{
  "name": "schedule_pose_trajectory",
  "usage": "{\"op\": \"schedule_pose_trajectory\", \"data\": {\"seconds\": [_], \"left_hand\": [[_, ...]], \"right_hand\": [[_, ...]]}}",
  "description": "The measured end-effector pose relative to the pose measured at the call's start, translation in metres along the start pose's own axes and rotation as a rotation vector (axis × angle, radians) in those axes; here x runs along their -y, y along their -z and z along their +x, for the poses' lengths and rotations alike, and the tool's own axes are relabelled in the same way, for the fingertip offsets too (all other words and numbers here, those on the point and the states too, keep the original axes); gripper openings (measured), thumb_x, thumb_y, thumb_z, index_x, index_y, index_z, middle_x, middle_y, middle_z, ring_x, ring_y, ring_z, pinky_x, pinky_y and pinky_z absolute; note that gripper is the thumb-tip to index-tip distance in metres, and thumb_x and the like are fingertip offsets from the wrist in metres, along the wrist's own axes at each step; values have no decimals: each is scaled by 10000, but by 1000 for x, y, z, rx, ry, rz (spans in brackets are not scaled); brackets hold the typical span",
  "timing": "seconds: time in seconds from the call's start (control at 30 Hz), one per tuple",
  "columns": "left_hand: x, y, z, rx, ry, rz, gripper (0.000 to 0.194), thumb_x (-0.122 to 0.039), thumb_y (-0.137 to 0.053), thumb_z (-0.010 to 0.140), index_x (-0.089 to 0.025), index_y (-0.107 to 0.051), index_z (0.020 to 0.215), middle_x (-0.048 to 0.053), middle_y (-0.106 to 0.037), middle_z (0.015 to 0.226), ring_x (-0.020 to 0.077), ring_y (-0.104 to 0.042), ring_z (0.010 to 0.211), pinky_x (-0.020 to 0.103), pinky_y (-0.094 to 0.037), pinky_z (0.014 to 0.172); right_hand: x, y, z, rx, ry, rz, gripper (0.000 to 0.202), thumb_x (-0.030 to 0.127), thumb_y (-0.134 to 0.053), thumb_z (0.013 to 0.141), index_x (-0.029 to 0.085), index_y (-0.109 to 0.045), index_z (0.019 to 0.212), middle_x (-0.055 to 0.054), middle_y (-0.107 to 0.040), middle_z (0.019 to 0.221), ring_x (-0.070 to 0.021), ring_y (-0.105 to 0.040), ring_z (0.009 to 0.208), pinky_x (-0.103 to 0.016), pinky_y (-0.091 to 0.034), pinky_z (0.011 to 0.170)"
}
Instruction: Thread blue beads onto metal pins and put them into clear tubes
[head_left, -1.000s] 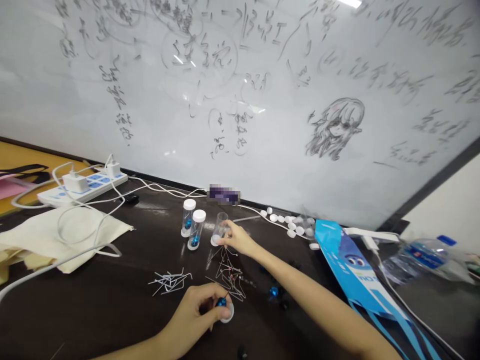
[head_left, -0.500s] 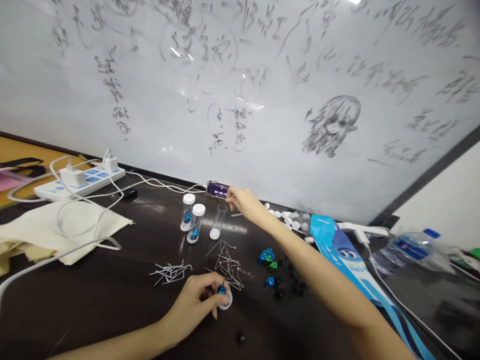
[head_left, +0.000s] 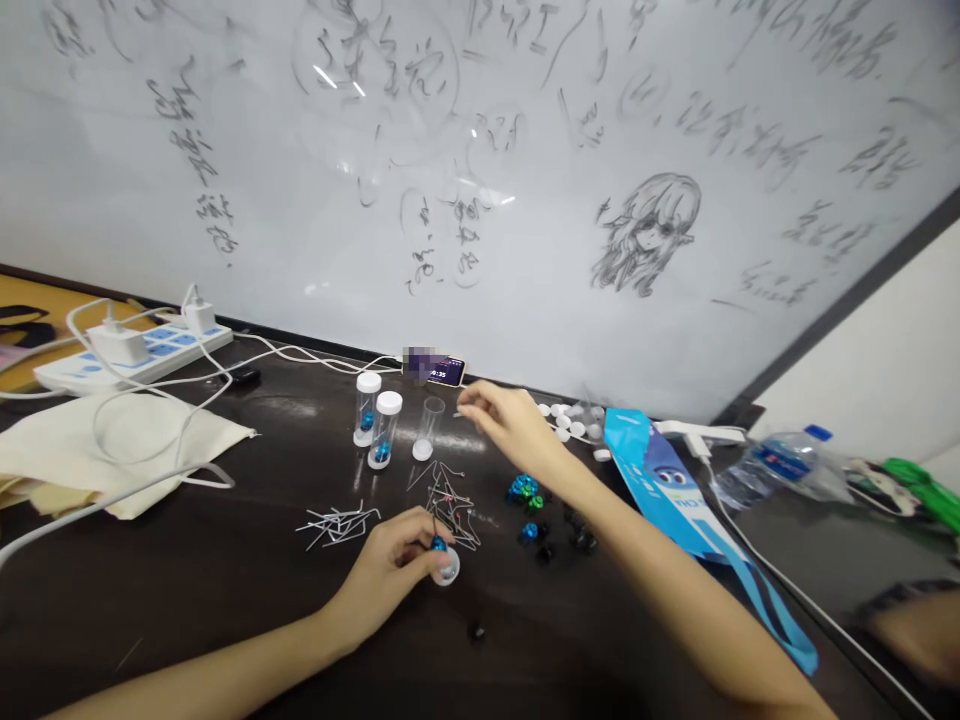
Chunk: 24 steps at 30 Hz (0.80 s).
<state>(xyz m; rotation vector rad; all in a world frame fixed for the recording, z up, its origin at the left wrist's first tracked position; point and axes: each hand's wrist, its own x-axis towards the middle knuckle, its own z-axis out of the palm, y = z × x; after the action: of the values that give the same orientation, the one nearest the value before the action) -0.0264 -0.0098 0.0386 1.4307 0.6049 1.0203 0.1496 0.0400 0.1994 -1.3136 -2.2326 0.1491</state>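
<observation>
My left hand [head_left: 401,555] pinches a small shiny blue piece [head_left: 439,543] with a thin dark rod rising from it. Right beside its fingertips is a small round white-rimmed piece [head_left: 448,568]; I cannot tell whether the fingers grip it too. Farther back, my right hand [head_left: 510,415] has its thumb and fingertips closed at a thin whitish stick [head_left: 458,414], whose end pokes out on the left. Just left of that hand stands an uncapped clear tube [head_left: 430,428] with a white base. Two capped tubes, a front one [head_left: 385,430] and a rear one [head_left: 367,410], hold blue pieces.
Bent metal rods lie in a left pile [head_left: 337,525] and a middle pile [head_left: 454,505]. Blue and green pieces [head_left: 525,490], black pieces [head_left: 581,530] and white caps [head_left: 562,425] are to the right. A phone [head_left: 442,369] leans on the whiteboard. A power strip [head_left: 150,350] trails white cables.
My right hand has come down from in front of the phone to the thin stick on the table. My left hand still holds the blue piece. The camera view has shifted slightly.
</observation>
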Motion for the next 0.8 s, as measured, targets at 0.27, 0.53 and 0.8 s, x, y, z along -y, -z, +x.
{"op": "schedule_pose_trajectory", "data": {"seconds": [0.27, 0.53, 0.8], "left_hand": [[-1, 0, 1, -30, 34, -45, 133, -232, -684, 809, -169, -642, 918, 18, -661, 821, 184, -636, 767, 297, -507, 732], [-3, 4, 6, -48, -1, -51, 114, -254, -651, 838, -155, -663, 894, 16, -652, 811, 154, -620, 699, 283, -505, 708], [4, 3, 10, -10, 74, -118, 139, -239, -710, 793, -150, -648, 880, -39, -604, 608, 77, -522, 470, 191, -410, 485]], "right_hand": [[10, -30, -145, 405, -114, 104, 286, 335, -794, 745, 266, -633, 971, 45, -647, 655, -172, -596, 575, -246, -367, 518], [21, -93, -158, 224, -156, 449, 162, 143, -620, 868, 232, -579, 739, 43, -608, 641, -145, -595, 588, -234, -435, 586], [12, -126, -175, -252, 236, 672, 175, 91, -505, 896, 265, -496, 911, -59, -690, 1064, -181, -675, 784, -305, -538, 677]]}}
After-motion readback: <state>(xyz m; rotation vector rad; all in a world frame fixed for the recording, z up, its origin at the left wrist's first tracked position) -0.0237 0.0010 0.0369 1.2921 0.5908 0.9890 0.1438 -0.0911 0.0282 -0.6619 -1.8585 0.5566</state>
